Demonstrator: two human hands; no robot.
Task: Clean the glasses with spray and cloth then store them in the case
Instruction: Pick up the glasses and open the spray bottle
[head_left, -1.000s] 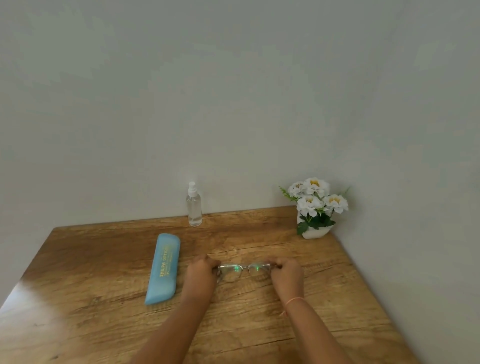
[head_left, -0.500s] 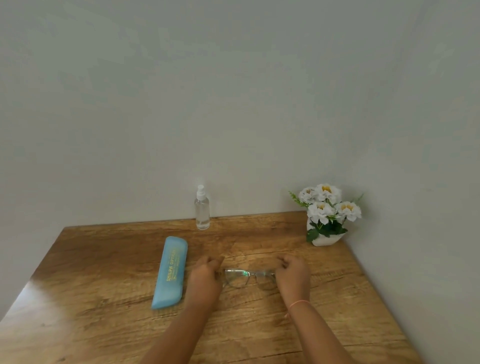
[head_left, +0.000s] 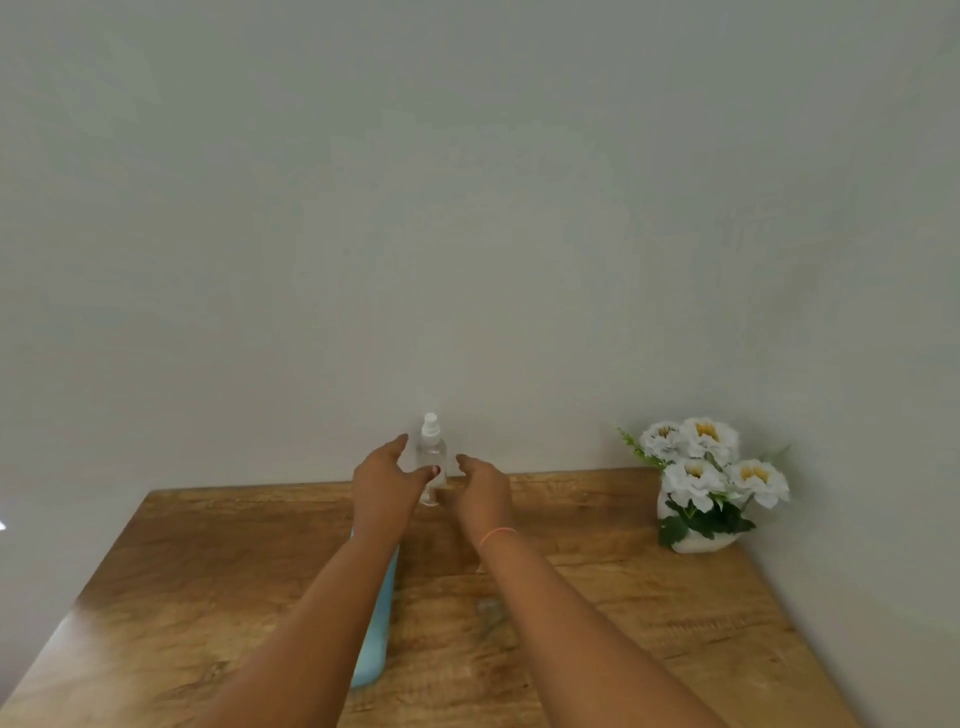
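at the back edge of the tabletop, right against the wall, the spray bottle stands upright with its white nozzle on top, probably parked there to keep it out of the working area. both arms are stretched out to it. the left hand is spread wide, fingers straight along the bottle's left flank and the thumb crossing in front of its clear body. it looks set to wrap round, but i cannot tell whether skin touches plastic. the right hand sits just to the bottle's right, fingers loosely bent, probably there to steady the bottle or work the nozzle. neither hand grasps anything.

the blue case lies lengthways, partly under the left forearm, near to hand for the last step. the glasses are not plainly visible; a faint pale smudge on the wood beside the right forearm may be a lens. no cloth shows. a white pot of flowers stands in the right corner, well apart.

judging by this, cleaning has not begun, and fetching the spray is the step in hand.
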